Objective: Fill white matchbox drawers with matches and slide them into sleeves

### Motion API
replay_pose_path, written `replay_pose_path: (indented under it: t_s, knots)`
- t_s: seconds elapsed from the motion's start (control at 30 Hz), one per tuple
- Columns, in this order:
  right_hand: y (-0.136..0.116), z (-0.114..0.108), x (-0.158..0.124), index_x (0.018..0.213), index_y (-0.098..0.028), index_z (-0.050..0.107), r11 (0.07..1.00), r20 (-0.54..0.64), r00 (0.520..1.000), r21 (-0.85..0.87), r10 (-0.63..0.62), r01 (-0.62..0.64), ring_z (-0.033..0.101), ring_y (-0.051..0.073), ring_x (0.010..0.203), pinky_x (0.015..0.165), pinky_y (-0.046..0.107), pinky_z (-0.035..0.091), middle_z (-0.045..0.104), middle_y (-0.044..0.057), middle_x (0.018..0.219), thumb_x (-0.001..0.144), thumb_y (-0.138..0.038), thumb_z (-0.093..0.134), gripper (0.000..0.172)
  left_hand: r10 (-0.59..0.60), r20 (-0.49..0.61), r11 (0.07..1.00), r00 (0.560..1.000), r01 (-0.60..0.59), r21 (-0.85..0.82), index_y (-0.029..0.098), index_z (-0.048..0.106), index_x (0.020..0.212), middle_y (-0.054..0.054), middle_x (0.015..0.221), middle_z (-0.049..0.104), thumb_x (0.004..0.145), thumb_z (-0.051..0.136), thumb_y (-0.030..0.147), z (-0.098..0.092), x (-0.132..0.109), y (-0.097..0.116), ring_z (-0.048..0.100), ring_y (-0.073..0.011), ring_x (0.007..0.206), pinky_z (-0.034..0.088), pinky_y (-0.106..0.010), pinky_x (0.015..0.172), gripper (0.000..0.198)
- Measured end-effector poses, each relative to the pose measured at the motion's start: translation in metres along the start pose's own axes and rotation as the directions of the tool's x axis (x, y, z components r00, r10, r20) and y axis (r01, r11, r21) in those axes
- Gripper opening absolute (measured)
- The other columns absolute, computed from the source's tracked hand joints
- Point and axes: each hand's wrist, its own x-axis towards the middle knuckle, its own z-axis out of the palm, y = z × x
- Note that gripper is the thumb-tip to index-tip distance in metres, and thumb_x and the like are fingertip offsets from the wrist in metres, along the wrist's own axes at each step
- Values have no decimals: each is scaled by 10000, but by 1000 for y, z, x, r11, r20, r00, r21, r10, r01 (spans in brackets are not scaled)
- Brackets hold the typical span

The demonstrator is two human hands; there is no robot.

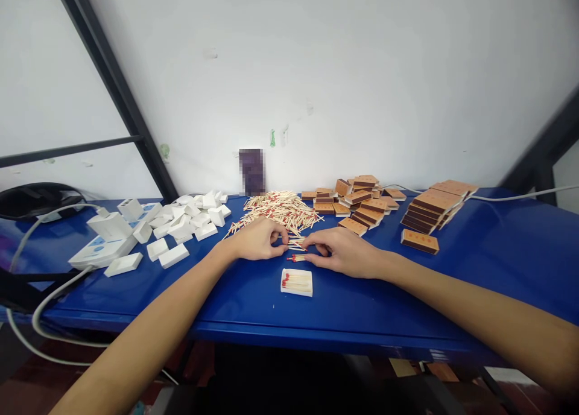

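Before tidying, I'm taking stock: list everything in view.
Matches: many, pale, red-headed, centre
Match tray: one, white, front
Other trays: many, white, left
Matchboxes: many, brown, right
Pixelated thing: one, purple, back
Round object: one, black, left
Block: one, white-blue, left
Cables: several, white, both sides
Bars: several, black, both sides
Table: one, blue, underneath
Wall: one, white, behind
Clutter: uncounted, mixed, below
Left hand: one, bare, centre
Right hand: one, bare, centre

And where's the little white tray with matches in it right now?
In the head view, the white tray lies below centre, toward the front edge of the blue table, nearer than the gap between the left hand and the right hand.
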Motion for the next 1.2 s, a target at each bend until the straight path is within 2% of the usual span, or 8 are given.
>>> replay_pose_path:
  t_s: [0.27,0.4,0.53,0.8,1.03,1.2]
  knots:
    - [5,2,2,1019,-176,701,992,-53,991,-30,124,-125,491,113,557,569,240,298,590,-12,634,904,-239,535,211,6,11,1000,1000,-6,-30,145,703,787,67,501,435,748,610,223,1,0,2,373,-73,459,299,-209,527,127]
    - [7,1,3,910,-176,696,984,-65,985,-65,160,-164,486,115,566,570,247,294,576,-15,627,861,-207,557,150,0,25,998,1000,2,-66,145,702,791,68,501,435,764,616,243,3,1,5,353,-70,454,295,-208,516,133]
    - [10,2,3,791,-182,653,986,-73,989,-97,131,-138,484,118,594,581,252,297,570,-13,656,834,-209,571,97,-13,38,995,999,17,-97,142,709,801,64,499,439,767,620,251,4,1,7,351,-72,456,292,-211,506,144]
    - [12,2,3,802,-176,642,988,-58,992,-101,108,-113,497,127,627,598,255,309,574,2,695,855,-215,562,104,-4,27,992,1000,8,-129,138,707,839,65,505,446,759,578,197,5,1,4,371,-72,463,298,-209,497,163]
    - [4,-2,1,906,-183,634,996,-8,997,47,73,-72,433,104,518,556,245,285,494,-52,582,907,-264,525,136,-13,43,991,999,19,-134,135,709,856,67,504,454,728,572,155,5,1,5,377,-72,463,312,-205,509,188]
    - [3,-3,2,847,-175,652,994,40,998,89,56,-59,421,104,513,552,244,293,473,-49,568,909,-275,524,174,-5,36,991,999,10,-134,132,697,843,73,502,450,724,587,151,5,1,5,378,-68,464,321,-199,516,163]
